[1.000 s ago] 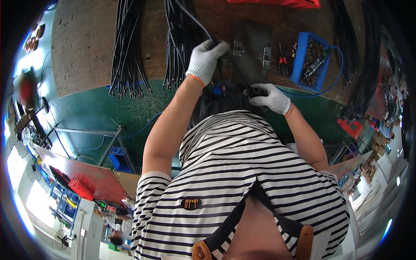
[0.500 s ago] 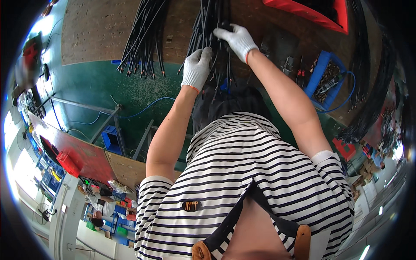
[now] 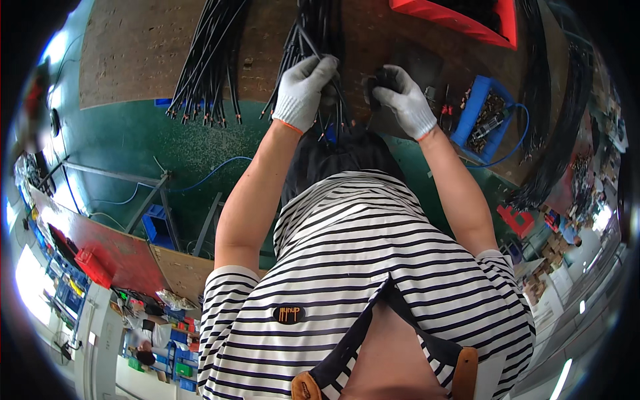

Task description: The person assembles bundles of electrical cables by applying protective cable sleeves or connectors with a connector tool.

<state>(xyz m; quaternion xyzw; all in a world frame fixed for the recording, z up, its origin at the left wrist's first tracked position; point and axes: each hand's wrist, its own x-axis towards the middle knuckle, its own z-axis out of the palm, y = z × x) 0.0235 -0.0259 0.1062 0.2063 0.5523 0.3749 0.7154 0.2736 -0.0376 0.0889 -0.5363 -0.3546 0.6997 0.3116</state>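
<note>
From my remote seat I watch two gloved hands working over a brown wooden bench (image 3: 133,60). Just short of twelve o'clock, the left hand (image 3: 301,92) has its thumb and fingers pinched together on a black cable (image 3: 309,44), which slants up from its fingertips across the cable bundle (image 3: 319,19) at twelve. Toward one o'clock, I see the right hand (image 3: 408,103) partly curled, thumb and fingers around a small dark piece (image 3: 381,83); I cannot make out its exact shape. The two hands are apart. Another bundle of black cables (image 3: 212,57) hangs over the bench edge at eleven. Farther out at one o'clock I have a red bin (image 3: 460,25), and at two a blue bin (image 3: 471,107) of small brownish pieces, with red-handled pliers (image 3: 448,109) just beside it.
</note>
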